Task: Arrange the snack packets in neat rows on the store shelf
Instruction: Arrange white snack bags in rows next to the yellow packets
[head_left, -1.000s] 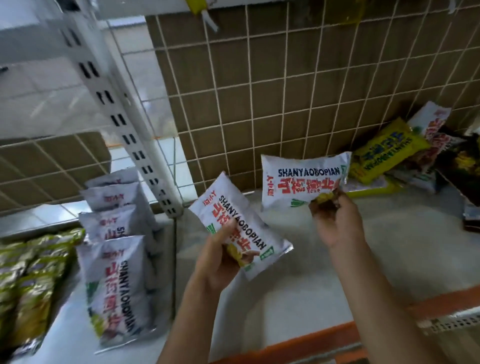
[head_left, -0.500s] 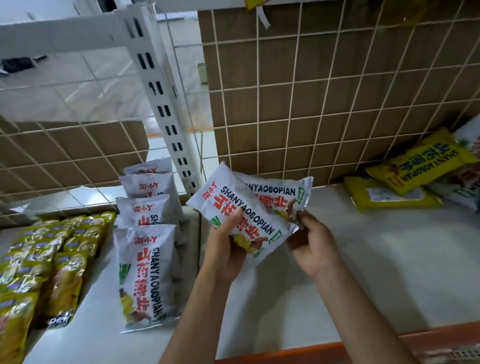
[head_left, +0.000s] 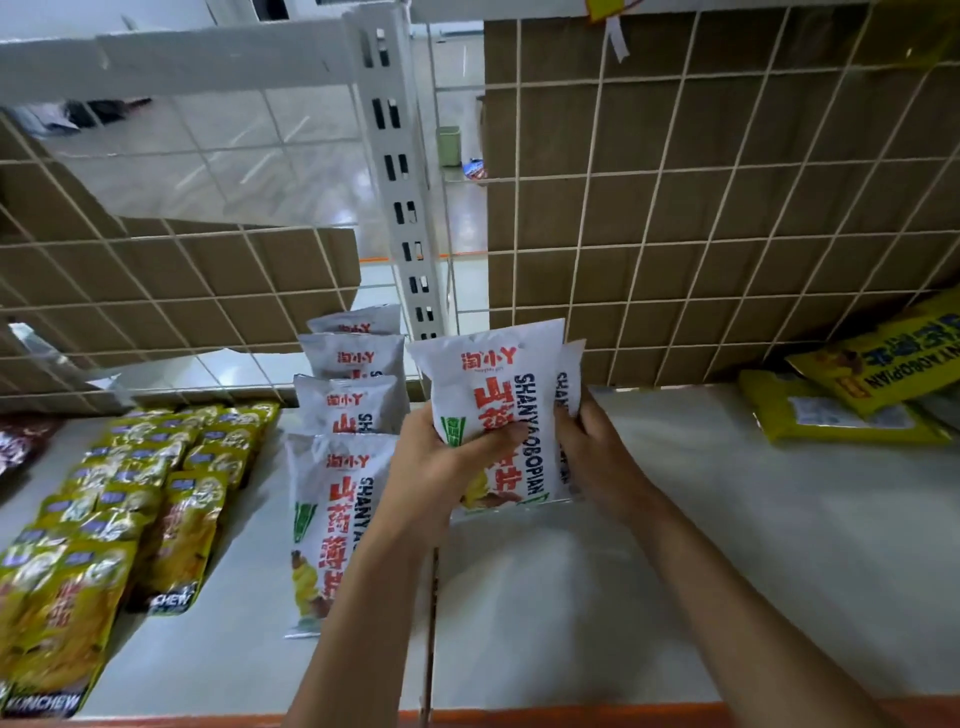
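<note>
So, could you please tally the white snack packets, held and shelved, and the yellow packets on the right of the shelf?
Held white packets: 2
Shelved white packets, in one row: 4
Yellow packets: 2
Total: 8

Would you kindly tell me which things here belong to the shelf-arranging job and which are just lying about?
Job: two white Shanyaobopian packets in left hand and right hand; white packet row; loose yellow packets; shelf.
Lying about: cardboard sheets; green bin; Konchew packets, already rowed.
</note>
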